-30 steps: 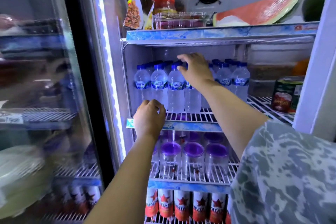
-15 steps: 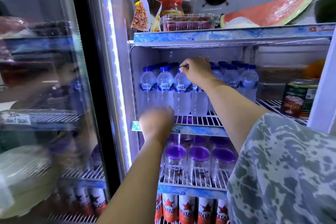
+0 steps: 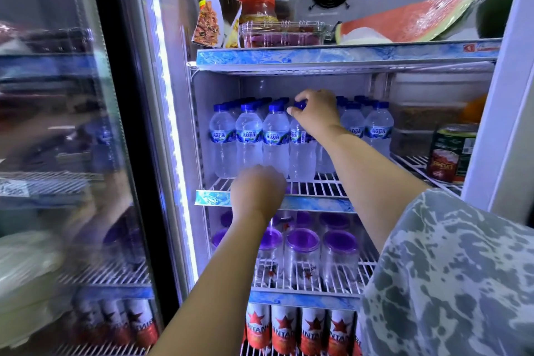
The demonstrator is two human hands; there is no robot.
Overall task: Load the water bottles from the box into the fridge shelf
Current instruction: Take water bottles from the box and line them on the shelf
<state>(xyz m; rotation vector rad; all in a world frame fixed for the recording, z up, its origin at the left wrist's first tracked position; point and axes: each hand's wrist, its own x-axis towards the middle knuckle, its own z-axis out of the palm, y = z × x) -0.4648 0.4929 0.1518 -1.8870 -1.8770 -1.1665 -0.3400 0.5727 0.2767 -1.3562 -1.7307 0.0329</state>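
Cold white light fills an open display fridge, its glass door (image 3: pixel 72 153) swung out at left and smeared with reflections. Nearest, a mottled grey sleeve (image 3: pixel 450 277) covers the lower right corner. Red star-marked cans (image 3: pixel 284 329) line the bottom, cut off by the frame edge — four show fully inside. Above them stand purple-lidded clear jars (image 3: pixel 302 254), partly hidden by the left forearm. The left hand (image 3: pixel 257 191) is blurred at the front lip of the wire shelf (image 3: pixel 318 186); whether it grips anything cannot be told. On that shelf stand the water bottles (image 3: pixel 248 139), blue-capped, six across the front row, more caps behind. The right hand (image 3: pixel 316 114) reaches in, fingers curled round the cap of the fourth front bottle (image 3: pixel 302 153), which stands on the shelf. Farthest up — a watermelon wedge (image 3: pixel 410 22) and jars.
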